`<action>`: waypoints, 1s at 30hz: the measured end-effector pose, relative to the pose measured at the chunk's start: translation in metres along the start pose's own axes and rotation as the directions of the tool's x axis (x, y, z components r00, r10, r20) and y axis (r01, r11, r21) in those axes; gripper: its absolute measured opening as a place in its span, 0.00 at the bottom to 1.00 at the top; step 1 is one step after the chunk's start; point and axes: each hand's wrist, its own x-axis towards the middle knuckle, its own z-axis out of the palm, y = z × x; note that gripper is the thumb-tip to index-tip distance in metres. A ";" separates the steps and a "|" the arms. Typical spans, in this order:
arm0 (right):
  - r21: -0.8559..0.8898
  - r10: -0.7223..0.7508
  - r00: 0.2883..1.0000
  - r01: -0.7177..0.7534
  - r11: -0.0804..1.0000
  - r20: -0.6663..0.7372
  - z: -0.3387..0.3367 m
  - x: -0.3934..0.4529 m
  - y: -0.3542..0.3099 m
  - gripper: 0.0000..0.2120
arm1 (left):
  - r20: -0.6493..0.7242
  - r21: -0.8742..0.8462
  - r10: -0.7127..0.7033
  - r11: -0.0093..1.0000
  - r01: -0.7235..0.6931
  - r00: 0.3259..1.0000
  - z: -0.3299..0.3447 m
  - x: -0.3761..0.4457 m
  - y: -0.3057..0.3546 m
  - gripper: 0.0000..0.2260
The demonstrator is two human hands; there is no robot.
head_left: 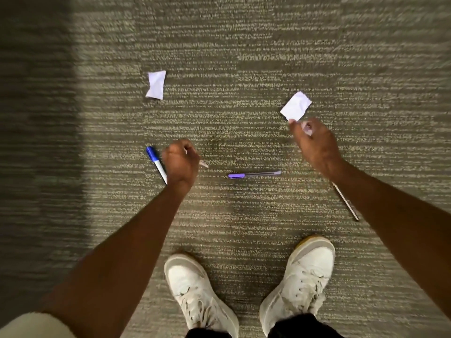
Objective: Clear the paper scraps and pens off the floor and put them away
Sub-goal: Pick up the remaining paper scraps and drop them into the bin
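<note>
Paper scraps [156, 84] and pens lie around our purple pen [253, 174] | right hand [313, 140] pinches scrap [295, 106], left hand [180, 159] curled, contents unclear | nothing visibly put away yet

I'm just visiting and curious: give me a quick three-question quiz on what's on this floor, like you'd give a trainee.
1. True or false: two paper scraps show in this view.
2. Which pen lies between the two hands? A) the purple pen B) the blue-capped pen C) the thin dark pen
3. Fill in: the thin dark pen lies partly under the ____ forearm.

Key:
1. True: the left scrap lies on the carpet; the right scrap is at the right hand's fingertips.
2. A: the purple pen; the blue-capped pen is beside the left hand.
3. Right: the thin dark pen.
</note>
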 end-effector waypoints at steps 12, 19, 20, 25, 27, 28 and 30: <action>-0.021 0.003 0.959 -0.010 1.000 -0.283 0.042 0.066 0.024 0.37 | -0.214 0.194 -0.110 0.969 0.153 0.971 -0.016 0.139 -0.044 0.37; 0.109 -0.100 0.957 0.134 0.985 -0.271 0.038 0.059 0.038 0.14 | -0.209 0.415 0.093 0.910 0.002 0.974 -0.014 0.157 -0.028 0.19; 0.199 -0.073 0.968 0.123 0.972 -0.240 0.034 0.052 0.038 0.13 | -0.193 0.429 0.123 0.903 -0.029 0.973 -0.016 0.153 -0.022 0.18; 0.315 0.134 0.977 -0.077 0.946 -0.165 0.011 0.010 0.035 0.09 | -0.079 0.340 0.254 0.916 -0.214 0.964 -0.028 0.094 0.005 0.15; 0.201 0.107 0.983 -0.076 0.977 -0.148 0.005 -0.002 0.027 0.13 | -0.036 0.265 0.294 0.924 -0.274 0.955 -0.039 0.065 0.007 0.13; 0.154 0.077 0.988 -0.055 0.986 -0.137 0.003 -0.005 0.020 0.13 | -0.025 0.247 0.311 0.923 -0.295 0.950 -0.043 0.055 0.006 0.13; 0.095 0.012 0.994 -0.002 0.995 -0.112 0.000 -0.001 0.001 0.15 | 0.009 0.186 0.304 0.936 -0.300 0.953 -0.051 0.042 0.004 0.13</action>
